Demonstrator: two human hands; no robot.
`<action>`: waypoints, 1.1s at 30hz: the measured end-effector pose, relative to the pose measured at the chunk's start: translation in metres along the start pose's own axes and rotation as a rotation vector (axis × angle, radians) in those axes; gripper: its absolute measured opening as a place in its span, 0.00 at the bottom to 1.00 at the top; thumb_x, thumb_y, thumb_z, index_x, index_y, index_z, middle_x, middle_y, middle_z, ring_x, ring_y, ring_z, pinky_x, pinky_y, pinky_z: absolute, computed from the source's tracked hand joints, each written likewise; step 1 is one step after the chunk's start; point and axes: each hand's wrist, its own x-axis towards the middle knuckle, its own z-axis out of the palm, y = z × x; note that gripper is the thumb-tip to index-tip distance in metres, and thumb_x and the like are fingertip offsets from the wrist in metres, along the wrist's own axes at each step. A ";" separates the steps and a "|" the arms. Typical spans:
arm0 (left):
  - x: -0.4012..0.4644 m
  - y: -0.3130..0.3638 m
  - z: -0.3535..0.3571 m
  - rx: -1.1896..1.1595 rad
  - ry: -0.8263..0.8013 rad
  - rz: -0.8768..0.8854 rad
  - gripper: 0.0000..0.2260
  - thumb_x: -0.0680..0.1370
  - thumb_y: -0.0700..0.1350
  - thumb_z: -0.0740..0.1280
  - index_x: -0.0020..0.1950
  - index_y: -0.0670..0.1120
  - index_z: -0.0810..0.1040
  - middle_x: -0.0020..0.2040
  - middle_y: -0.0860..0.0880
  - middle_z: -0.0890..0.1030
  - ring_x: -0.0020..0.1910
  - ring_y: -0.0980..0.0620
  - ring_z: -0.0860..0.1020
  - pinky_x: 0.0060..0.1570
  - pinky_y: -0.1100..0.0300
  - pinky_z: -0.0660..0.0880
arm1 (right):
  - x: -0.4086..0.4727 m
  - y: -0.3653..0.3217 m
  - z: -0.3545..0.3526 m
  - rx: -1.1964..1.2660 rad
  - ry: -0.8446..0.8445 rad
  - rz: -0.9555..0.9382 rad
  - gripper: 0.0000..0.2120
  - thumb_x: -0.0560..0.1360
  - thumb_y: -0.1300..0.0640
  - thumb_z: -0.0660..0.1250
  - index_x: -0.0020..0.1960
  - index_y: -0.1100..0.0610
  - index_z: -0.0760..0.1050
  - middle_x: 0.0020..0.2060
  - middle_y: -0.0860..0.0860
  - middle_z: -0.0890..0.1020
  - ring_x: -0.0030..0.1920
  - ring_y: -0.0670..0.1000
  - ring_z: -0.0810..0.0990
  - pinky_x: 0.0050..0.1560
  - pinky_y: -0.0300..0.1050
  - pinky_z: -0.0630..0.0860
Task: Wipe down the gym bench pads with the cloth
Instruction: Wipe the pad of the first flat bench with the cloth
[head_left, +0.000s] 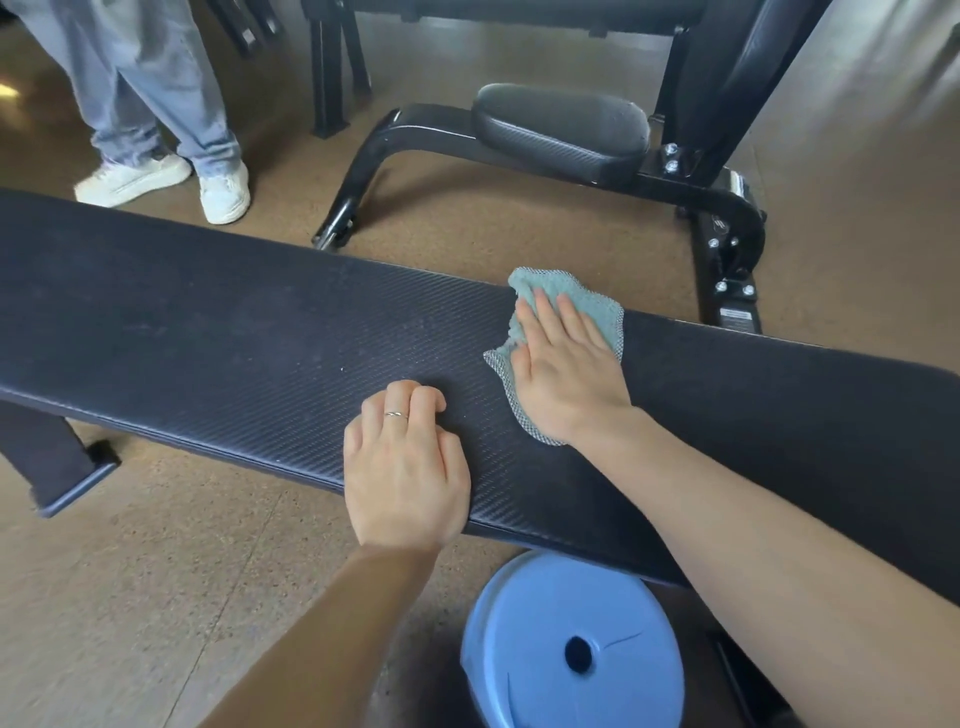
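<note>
Black, carbon-weave vinyl covers the long flat bench that runs across the view from nine o'clock to three o'clock. Its pad looks firm and slightly textured, so a cloth should drag on it rather than skate, and it needs no holding beyond a steadying palm. Beyond it, toward one o'clock, stands a second black adjustable bench with a rounded seat pad, not touched by either hand. At six o'clock, under the near edge, sits a blue plastic round lid or bucket top. A standing person's grey trouser legs and white shoes show at eleven o'clock.

On the pad, just right of centre, lies the pale teal knitted cloth with a mesh edge, bunched and soft. It is light and limp, so it is best driven from above with flat pressure rather than pinched. The right hand does that, fingers straight and close together, pressing it down. The left hand rests on the near edge at seven o'clock from the cloth, fingers curled under, holding nothing.
</note>
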 end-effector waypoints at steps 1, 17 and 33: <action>-0.001 0.000 0.000 -0.002 -0.002 0.002 0.11 0.75 0.43 0.56 0.53 0.46 0.75 0.53 0.50 0.76 0.53 0.45 0.73 0.53 0.49 0.69 | -0.011 -0.003 0.002 0.000 0.010 -0.019 0.30 0.83 0.46 0.35 0.84 0.52 0.45 0.83 0.49 0.45 0.82 0.52 0.42 0.81 0.49 0.39; -0.004 -0.001 0.001 -0.033 0.049 0.001 0.12 0.75 0.42 0.56 0.52 0.46 0.77 0.52 0.50 0.77 0.51 0.44 0.74 0.52 0.49 0.70 | 0.004 -0.020 0.005 -0.049 -0.001 -0.231 0.28 0.84 0.46 0.39 0.84 0.50 0.46 0.83 0.46 0.47 0.82 0.50 0.44 0.81 0.47 0.40; -0.004 0.004 -0.002 -0.003 -0.003 -0.040 0.11 0.76 0.44 0.54 0.53 0.48 0.74 0.54 0.52 0.75 0.53 0.46 0.72 0.54 0.49 0.69 | 0.006 -0.002 -0.001 -0.016 -0.034 -0.377 0.27 0.86 0.48 0.42 0.84 0.50 0.45 0.83 0.47 0.46 0.82 0.49 0.43 0.81 0.48 0.39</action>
